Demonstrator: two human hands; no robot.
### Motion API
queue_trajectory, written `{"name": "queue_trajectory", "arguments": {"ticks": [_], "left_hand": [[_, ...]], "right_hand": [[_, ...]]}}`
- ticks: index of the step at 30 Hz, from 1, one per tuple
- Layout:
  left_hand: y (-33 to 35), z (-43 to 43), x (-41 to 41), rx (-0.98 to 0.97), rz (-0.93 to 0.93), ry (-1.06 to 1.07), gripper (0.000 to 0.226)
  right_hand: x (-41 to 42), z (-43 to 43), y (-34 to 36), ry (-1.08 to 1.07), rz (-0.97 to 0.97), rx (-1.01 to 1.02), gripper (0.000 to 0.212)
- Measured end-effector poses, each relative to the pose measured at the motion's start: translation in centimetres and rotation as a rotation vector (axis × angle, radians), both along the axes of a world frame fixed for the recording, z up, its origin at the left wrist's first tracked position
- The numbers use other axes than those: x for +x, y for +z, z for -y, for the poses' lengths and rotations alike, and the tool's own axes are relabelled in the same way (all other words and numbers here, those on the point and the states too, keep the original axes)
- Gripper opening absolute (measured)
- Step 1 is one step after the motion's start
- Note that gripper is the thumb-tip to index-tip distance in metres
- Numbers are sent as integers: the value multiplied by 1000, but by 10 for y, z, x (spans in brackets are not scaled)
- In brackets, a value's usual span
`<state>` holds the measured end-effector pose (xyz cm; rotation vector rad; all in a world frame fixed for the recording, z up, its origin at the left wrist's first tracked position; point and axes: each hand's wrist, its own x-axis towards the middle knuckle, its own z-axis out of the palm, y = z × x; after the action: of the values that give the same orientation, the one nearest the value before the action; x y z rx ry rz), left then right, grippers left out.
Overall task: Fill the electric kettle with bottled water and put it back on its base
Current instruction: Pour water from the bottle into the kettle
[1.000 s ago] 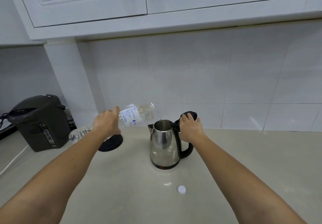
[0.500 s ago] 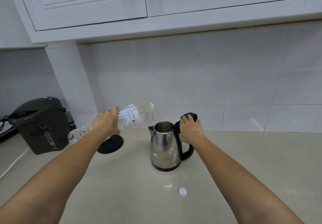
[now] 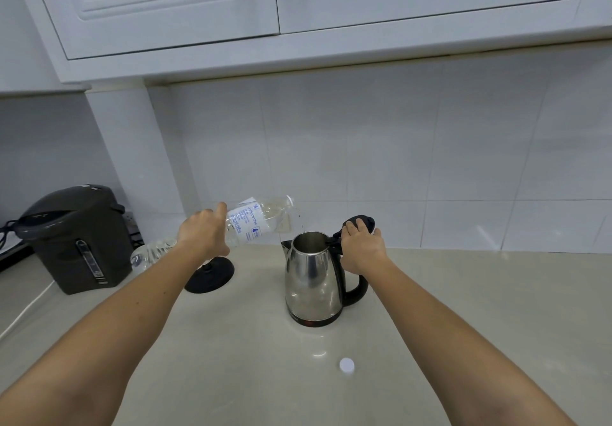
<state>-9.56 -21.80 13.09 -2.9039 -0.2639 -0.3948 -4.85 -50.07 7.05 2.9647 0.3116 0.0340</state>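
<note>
- While water is being poured, the stainless-steel electric kettle (image 3: pixel 313 280) stands on the counter (image 3: pixel 463 309), off its black base (image 3: pixel 210 276), which lies just to its left.
- The clear plastic water bottle (image 3: pixel 251 223) is held closed in the left hand (image 3: pixel 203 233), tilted neck-down above the open kettle mouth; a thin stream is seen falling in.
- The right hand (image 3: pixel 362 246) is wrapped around the top of the black handle (image 3: pixel 356 289), with the raised lid (image 3: pixel 361 222) pinned back.
- The thin bottle is judged soft and crushable, so a gentle mid-body hold is advised.
- The kettle is judged rigid, slick-walled and heavier once filled; it should be lifted by the handle only.
- The white bottle cap (image 3: pixel 346 364) lies loose on the counter in front of the kettle.
</note>
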Motion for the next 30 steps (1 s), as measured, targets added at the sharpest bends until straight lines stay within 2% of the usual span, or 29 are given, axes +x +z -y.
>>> {"name": "queue_trajectory", "arguments": {"ticks": [30], "left_hand": [[-4, -2, -5, 3, -8, 0, 59]], "right_hand": [[1, 1, -1, 1, -14, -20, 69]]}}
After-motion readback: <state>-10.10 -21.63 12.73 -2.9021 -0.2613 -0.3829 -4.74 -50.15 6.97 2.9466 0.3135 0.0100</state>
